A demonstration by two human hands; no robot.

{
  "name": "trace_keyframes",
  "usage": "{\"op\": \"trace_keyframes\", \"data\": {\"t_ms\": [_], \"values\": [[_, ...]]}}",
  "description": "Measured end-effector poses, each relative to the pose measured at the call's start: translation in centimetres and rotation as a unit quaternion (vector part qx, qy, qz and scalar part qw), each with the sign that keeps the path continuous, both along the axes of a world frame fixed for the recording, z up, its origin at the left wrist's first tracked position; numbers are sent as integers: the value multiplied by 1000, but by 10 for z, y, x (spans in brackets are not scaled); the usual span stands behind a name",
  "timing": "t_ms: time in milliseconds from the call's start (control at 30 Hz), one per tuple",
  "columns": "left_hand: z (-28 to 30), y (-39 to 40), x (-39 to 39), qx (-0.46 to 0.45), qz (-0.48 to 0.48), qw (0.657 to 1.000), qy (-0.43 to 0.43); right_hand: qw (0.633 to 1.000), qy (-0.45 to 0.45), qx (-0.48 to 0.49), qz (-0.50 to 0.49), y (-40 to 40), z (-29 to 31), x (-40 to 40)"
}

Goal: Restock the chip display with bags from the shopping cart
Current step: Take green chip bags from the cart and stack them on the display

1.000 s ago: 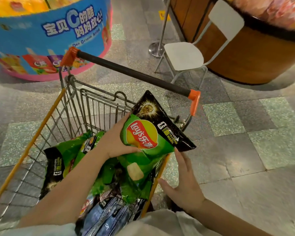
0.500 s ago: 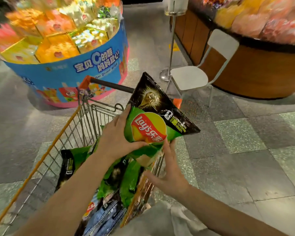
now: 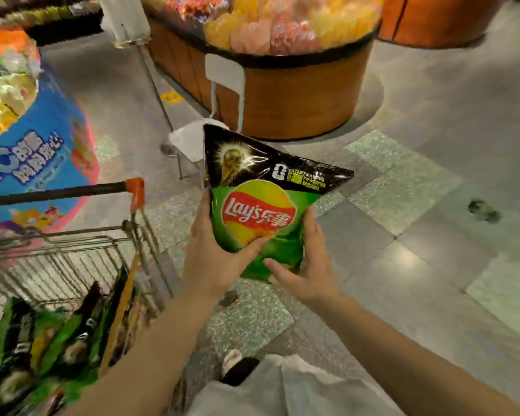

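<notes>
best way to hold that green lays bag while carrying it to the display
Grip the bag by its lower green half, one hand from each side, much as now: the left hand wraps its left edge with the thumb across the front, and the right hand cups the bottom right corner. It is puffy and upright, so a light two-sided hold probably avoids crushing the chips.

Green bag (image 3: 264, 235) up front, black across its top with a gold trophy printed there, and a red-and-yellow round logo lettered in white. More green-and-black bags (image 3: 42, 340) in the silvery wire cart (image 3: 72, 259), black handle capped orange (image 3: 135, 190). Blue round display (image 3: 36, 157) with white lettering and a pink base. Brown wooden tub (image 3: 297, 97), yellow and pink packs (image 3: 282, 25) heaped above. Floor (image 3: 403, 181) chequered grey and speckled pale green.
</notes>
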State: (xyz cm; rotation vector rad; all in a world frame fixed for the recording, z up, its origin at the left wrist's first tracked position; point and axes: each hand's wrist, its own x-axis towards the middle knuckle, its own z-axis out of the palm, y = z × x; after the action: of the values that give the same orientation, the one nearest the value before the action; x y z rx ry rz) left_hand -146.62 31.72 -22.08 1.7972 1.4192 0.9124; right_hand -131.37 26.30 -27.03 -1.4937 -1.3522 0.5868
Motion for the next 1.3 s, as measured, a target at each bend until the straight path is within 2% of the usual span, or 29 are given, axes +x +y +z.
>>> {"op": "trace_keyframes", "data": {"t_ms": [233, 400, 600, 833, 1067, 1200, 1300], "values": [[-34, -9, 141, -90, -173, 981, -2, 983, 45, -44, -174, -56, -25, 108], [-56, 2, 245, -128, -318, 939, 33, 939, 100, -87, -317, -77, -35, 179], [-63, 19, 380, -151, -476, 865, 59, 869, 124, -114, -465, -83, -35, 271], [-59, 14, 507, -166, -624, 757, 97, 776, 149, -127, -599, -100, -22, 345], [-68, -46, 609, -195, -731, 643, 120, 688, 156, -123, -698, -159, -23, 405], [-72, -95, 681, -197, -771, 588, 144, 653, 149, -114, -734, -204, -31, 453], [-69, -130, 737, -174, -796, 556, 164, 641, 157, -101, -745, -240, -36, 500]]}}
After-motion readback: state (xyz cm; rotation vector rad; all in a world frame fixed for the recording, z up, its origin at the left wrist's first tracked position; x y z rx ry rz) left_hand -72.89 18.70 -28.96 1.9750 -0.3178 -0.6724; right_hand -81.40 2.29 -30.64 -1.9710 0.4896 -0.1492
